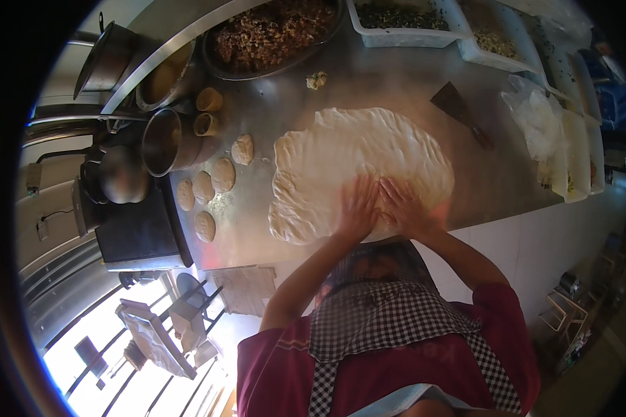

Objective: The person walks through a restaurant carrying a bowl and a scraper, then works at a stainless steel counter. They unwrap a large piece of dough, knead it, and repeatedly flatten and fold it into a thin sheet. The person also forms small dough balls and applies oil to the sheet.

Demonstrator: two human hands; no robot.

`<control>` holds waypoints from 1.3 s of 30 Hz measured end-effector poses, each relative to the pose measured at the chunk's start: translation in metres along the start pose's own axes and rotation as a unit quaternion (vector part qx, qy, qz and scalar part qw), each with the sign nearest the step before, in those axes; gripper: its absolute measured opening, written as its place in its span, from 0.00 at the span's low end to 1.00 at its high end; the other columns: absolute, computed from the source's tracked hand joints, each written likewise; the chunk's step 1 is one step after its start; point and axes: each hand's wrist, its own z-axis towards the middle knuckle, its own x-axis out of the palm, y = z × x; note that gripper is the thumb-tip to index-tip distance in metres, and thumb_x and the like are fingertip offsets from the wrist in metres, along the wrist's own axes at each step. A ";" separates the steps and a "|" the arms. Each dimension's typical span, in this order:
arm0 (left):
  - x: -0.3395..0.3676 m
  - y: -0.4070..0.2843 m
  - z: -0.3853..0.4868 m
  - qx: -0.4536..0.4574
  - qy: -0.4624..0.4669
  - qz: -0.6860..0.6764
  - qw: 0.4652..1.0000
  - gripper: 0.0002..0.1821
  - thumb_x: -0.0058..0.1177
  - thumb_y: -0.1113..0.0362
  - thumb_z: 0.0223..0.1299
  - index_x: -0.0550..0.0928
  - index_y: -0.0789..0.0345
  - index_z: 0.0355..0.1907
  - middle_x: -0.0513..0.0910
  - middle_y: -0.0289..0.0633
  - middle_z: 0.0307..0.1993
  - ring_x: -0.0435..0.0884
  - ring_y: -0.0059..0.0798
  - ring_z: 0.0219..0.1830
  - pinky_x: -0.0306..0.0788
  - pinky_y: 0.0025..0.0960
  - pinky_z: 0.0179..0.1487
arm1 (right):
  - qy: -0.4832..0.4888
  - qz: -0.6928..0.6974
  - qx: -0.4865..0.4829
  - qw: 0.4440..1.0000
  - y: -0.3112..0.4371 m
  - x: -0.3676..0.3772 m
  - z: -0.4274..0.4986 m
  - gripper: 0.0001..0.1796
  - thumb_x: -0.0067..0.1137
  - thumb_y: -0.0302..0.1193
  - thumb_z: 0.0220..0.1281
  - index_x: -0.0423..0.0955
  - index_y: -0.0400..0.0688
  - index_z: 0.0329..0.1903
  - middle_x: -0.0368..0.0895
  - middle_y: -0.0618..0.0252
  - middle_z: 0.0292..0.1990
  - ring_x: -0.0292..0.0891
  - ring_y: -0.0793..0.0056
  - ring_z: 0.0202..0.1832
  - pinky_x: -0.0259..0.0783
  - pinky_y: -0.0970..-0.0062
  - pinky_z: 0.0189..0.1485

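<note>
A large flattened sheet of pale dough [323, 161] with a rippled rim lies on the steel worktop [250, 208] in front of me. My left hand [359, 206] presses flat on the dough near its front edge, fingers pointing away from me. Close at its right, my right hand [402, 208] rests on the same dough, its fingers slightly spread and angled inward. Neither hand grips anything. Several small rounds of dough [223, 175] sit on the worktop left of the sheet. To the right of the sheet lies a scraper with a broad dark blade [451, 101].
A big bowl of chopped filling [274, 36] stands at the back, beside white plastic tubs [407, 37] of chopped food. A metal pot [163, 140] and two small cups [209, 99] stand left. At right, a clear plastic bag [534, 120] lies against more tubs. A small lump [316, 80] lies behind the dough.
</note>
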 end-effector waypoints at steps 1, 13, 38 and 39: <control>-0.004 0.005 0.003 -0.007 0.011 -0.072 0.997 0.40 0.48 0.49 0.67 0.58 0.63 0.77 0.51 0.51 0.79 0.44 0.51 0.81 0.39 0.66 0.76 | 0.021 0.001 -0.016 1.000 -0.007 -0.006 -0.003 0.38 0.49 0.43 0.67 0.57 0.38 0.74 0.52 0.49 0.77 0.46 0.53 0.79 0.46 0.43 0.75; -0.003 0.032 -0.043 -0.136 -0.024 -0.029 0.990 0.39 0.46 0.49 0.68 0.57 0.65 0.77 0.50 0.57 0.78 0.42 0.50 0.81 0.35 0.66 0.76 | -0.071 -0.029 0.182 0.980 -0.024 -0.016 -0.008 0.41 0.53 0.39 0.65 0.51 0.36 0.76 0.50 0.45 0.76 0.44 0.50 0.79 0.42 0.43 0.77; -0.067 0.101 -0.087 -0.284 -0.136 -0.149 0.937 0.35 0.48 0.66 0.66 0.59 0.75 0.73 0.58 0.61 0.74 0.51 0.56 0.78 0.44 0.51 0.79 | 0.120 0.084 -0.083 0.986 0.088 0.005 0.204 0.37 0.48 0.37 0.70 0.51 0.35 0.76 0.48 0.52 0.78 0.40 0.59 0.81 0.39 0.55 0.80; -0.073 0.102 -0.085 -0.302 -0.128 -0.154 0.932 0.34 0.48 0.67 0.66 0.59 0.75 0.73 0.58 0.61 0.74 0.51 0.56 0.78 0.45 0.51 0.79 | 0.082 0.053 -0.039 0.994 0.083 0.004 0.210 0.36 0.48 0.37 0.70 0.52 0.35 0.76 0.48 0.52 0.78 0.40 0.60 0.81 0.39 0.55 0.80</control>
